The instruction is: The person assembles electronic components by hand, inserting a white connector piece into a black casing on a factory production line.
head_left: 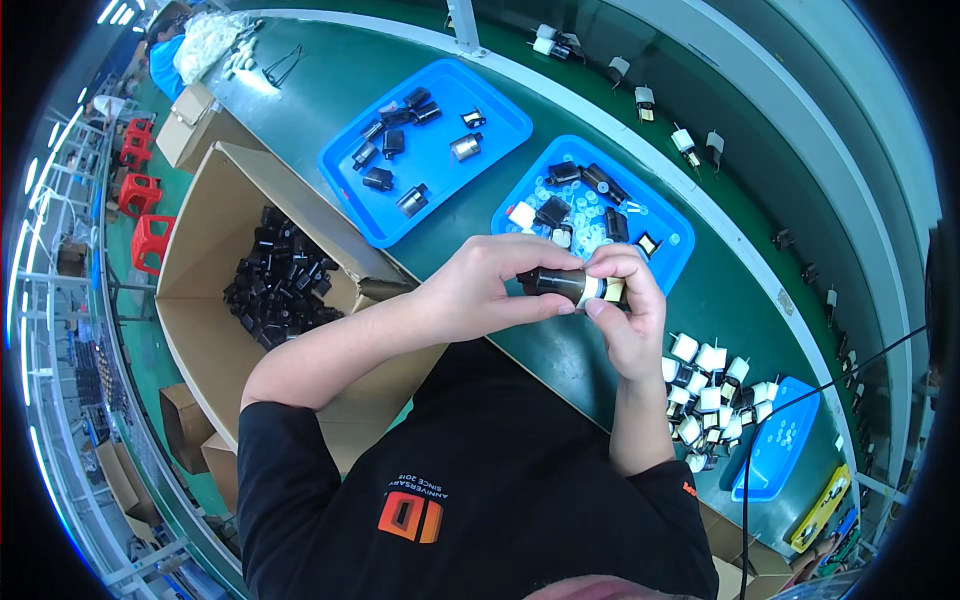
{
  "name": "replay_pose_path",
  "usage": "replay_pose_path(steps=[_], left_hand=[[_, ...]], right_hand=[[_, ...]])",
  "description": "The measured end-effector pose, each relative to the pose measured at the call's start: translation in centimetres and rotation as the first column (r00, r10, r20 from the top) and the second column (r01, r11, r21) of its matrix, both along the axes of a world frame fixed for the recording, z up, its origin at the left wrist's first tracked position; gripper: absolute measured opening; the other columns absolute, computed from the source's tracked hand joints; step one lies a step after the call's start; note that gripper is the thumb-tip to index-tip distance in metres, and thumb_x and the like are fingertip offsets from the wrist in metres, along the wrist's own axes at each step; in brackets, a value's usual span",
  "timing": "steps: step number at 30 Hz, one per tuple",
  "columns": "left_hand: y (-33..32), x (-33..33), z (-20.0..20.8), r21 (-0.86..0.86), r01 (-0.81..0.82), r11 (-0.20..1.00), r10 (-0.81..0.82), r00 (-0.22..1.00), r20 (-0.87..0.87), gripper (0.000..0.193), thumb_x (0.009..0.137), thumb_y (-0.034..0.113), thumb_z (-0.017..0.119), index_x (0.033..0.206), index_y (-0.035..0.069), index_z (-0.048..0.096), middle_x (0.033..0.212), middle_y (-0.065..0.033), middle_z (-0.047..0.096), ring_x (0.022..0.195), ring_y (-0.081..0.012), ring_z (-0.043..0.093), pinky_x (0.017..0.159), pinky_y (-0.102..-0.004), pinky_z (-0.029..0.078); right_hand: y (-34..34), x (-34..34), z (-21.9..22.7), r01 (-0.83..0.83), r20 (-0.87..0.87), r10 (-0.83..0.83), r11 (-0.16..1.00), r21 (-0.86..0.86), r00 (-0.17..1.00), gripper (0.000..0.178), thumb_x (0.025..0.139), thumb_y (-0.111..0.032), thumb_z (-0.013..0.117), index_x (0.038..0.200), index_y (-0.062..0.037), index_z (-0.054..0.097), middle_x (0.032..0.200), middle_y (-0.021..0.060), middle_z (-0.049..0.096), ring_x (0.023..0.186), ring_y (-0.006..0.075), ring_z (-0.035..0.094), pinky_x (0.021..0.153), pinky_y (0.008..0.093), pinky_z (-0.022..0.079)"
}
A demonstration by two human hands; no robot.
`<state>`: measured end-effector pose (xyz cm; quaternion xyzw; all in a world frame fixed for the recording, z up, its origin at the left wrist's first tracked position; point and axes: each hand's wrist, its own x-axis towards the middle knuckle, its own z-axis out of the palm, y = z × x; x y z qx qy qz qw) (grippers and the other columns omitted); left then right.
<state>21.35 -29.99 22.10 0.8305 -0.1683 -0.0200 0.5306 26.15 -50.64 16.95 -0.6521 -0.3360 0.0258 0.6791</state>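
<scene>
Between both hands, in front of my chest, is a small part with a dark, glossy cylindrical housing (553, 283) and a white-and-yellowish end piece (594, 290). My left hand (485, 285) is closed round the dark housing, thumb below and fingers above. With thumb and fingertips, my right hand (632, 315) pinches the pale end of the same part. Whether the two pieces are fully joined, I cannot tell; fingers cover some of it. Just beyond my hands stands a blue tray (680, 255) holding black housings, small clear rings and a few white-topped pieces.
Another blue tray (350, 205) with dark and metallic cylinders is further left. An open cardboard box (195, 255) of black housings stands at my left. Several white-topped parts (710, 390) are heaped at right, beside a small blue bin (775, 465). A black cable (746, 520) hangs there. Beyond runs a dark-green conveyor (740, 110).
</scene>
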Motion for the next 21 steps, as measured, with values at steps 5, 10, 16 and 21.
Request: replay_pose_path(steps=[5,10,16,21], left_hand=[[-1.7,-0.7,1.6,-0.119,0.099,0.988,-0.073,0.976,0.207,0.068,0.073,0.011,0.082,0.133,0.007,0.051,0.132,-0.0128,0.052,0.115,-0.0243,0.058,0.086,-0.0329,0.053],[-3.7,-0.3,1.1,0.081,0.029,0.996,-0.060,0.908,0.414,0.049,0.075,0.015,0.077,0.118,0.002,0.059,0.105,-0.0140,0.063,0.082,-0.0293,0.066,0.071,-0.0366,0.056],[-4.0,-0.4,0.4,0.094,-0.012,0.995,-0.036,0.870,0.492,0.051,0.074,0.018,0.078,0.118,0.001,0.059,0.105,-0.0150,0.063,0.084,-0.0287,0.065,0.072,-0.0363,0.056],[-4.1,-0.6,0.8,0.081,0.003,0.997,-0.038,0.902,0.430,0.050,0.075,0.020,0.077,0.118,0.001,0.059,0.104,-0.0153,0.063,0.084,-0.0286,0.065,0.072,-0.0361,0.056]], right_hand=[[1.2,-0.6,-2.4,-0.030,-0.562,0.606,0.695,0.719,0.564,0.026,0.080,-0.005,0.060,0.105,-0.0057,0.052,0.110,0.0159,0.053,0.090,0.0227,0.061,0.071,0.0323,0.058],[3.0,-0.8,-6.2,-0.031,-0.337,0.864,0.375,0.927,0.373,0.032,0.078,-0.023,0.069,0.101,-0.0100,0.052,0.097,0.0104,0.051,0.081,0.0216,0.061,0.063,0.0285,0.055],[3.2,-0.9,-7.1,-0.029,-0.218,0.949,0.231,0.973,0.226,0.033,0.079,-0.027,0.073,0.102,-0.0136,0.053,0.100,0.0075,0.049,0.078,0.0185,0.059,0.056,0.0265,0.052],[4.2,-0.8,-8.8,-0.061,-0.049,0.948,0.072,0.996,0.313,0.030,0.081,-0.026,0.073,0.101,-0.0146,0.054,0.100,0.0082,0.049,0.076,0.0186,0.059,0.054,0.0259,0.052]])
